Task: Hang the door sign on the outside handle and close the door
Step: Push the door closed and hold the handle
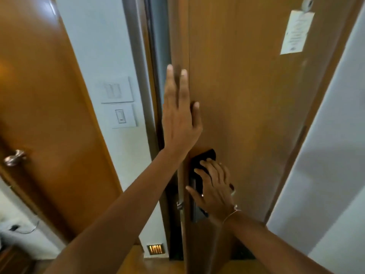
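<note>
The brown wooden door (246, 99) fills the middle, standing almost against its frame with a narrow grey gap (158, 36) along its left edge. My left hand (178, 115) lies flat against the door's edge, fingers straight and apart, holding nothing. Lower down, my right hand (214, 186) is draped over the black lock plate and inside handle (205, 156), with the fingers curled around it. No door sign is in view; the outside handle is hidden behind the door.
A white printed notice (296, 32) hangs high on the door under a peephole (307, 3). Wall switches (118, 103) sit left of the frame. Another wooden door with a metal knob (14, 158) stands at far left. A white wall (335, 155) borders the right.
</note>
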